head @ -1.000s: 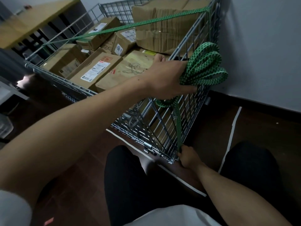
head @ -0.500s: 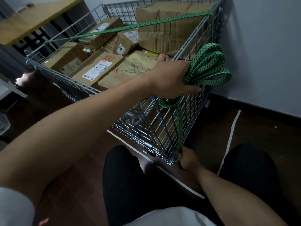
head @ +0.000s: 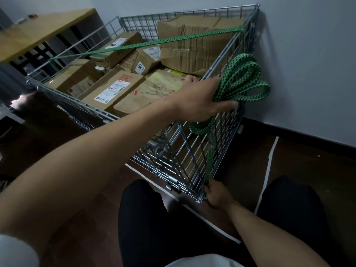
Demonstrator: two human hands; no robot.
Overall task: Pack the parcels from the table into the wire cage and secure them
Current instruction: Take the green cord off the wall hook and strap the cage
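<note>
My left hand (head: 200, 99) grips spare coils of green strap (head: 244, 81) at the wire cage (head: 192, 151) rim (holding slack clear, I reckon); right hand (head: 217, 195) pinches its tail at the bottom corner to anchor; parcels (head: 115, 89) sit inside.

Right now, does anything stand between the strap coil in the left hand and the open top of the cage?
Nothing visible does. The left hand grips the strap coil right at the wire cage rim; the near parcels lie below it, and the one stretched strap crosses farther back.
</note>
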